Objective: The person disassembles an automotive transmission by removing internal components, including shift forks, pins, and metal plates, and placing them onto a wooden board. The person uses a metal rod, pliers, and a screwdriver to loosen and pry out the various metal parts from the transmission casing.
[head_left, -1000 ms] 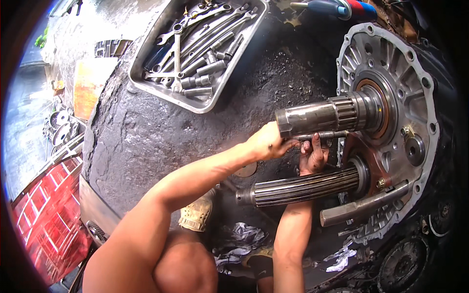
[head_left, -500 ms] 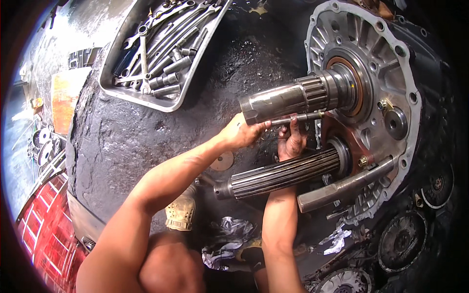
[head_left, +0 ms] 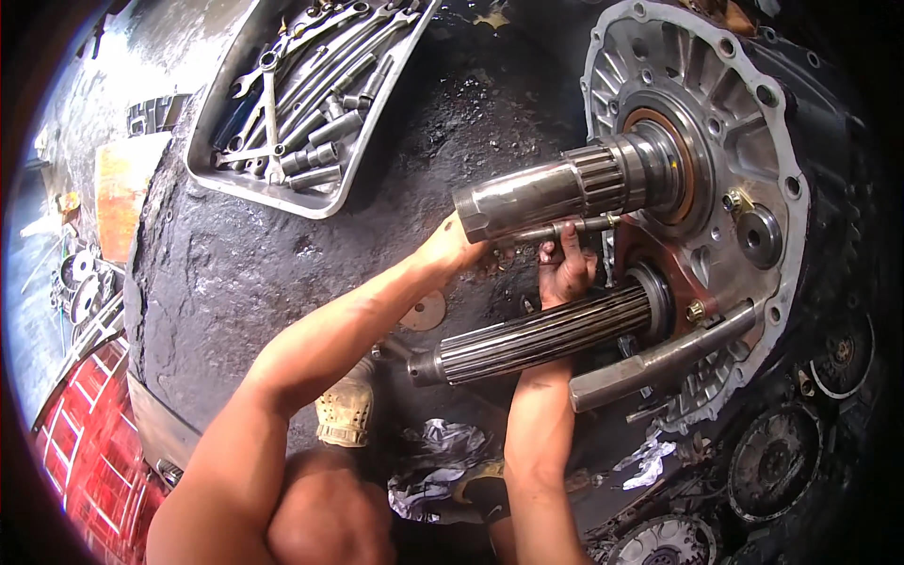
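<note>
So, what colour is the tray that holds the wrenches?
The tray is dull grey metal, seen in the head view.

Both bare forearms coming up from the bottom edge. Left hand (head_left: 450,247) stretched up and to the right, arm nearly straight, fingers curled out of sight. Right hand (head_left: 565,273) straight up on a vertical forearm, greasy, index finger (head_left: 571,241) pointing up, other fingers curled.
</note>
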Tool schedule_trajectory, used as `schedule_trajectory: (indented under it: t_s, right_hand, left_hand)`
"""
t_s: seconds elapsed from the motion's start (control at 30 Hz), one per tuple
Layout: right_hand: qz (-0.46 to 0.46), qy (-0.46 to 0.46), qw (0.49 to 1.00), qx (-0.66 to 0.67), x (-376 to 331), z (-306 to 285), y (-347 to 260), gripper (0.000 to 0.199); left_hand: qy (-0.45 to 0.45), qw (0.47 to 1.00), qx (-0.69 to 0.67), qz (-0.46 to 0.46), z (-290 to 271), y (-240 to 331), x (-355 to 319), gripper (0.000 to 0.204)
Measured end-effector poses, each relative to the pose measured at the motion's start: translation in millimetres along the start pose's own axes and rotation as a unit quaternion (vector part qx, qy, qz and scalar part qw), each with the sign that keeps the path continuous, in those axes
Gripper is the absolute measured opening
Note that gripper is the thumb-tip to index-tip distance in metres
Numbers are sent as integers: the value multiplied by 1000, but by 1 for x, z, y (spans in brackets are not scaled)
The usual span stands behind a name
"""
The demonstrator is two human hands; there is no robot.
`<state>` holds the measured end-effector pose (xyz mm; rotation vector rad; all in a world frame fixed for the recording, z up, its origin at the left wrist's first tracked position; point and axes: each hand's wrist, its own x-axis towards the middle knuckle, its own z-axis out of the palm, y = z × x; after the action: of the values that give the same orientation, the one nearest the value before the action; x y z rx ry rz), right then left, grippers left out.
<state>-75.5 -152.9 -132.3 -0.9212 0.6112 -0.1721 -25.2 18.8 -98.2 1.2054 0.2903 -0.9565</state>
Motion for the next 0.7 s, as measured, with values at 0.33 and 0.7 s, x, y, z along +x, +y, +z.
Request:
schedule_trajectory:
  t_s: [0.33,0.7]
  right_hand:
    - [-8,-13,1000,-6,4,-13,5,31]
    - [1,35,999,-38,9,-16,2,28]
  left_hand:
    - [-95,992,-17,-81,-4,-2,-2,30]
    - [-121,988,99,-16,3,-15,10,50]
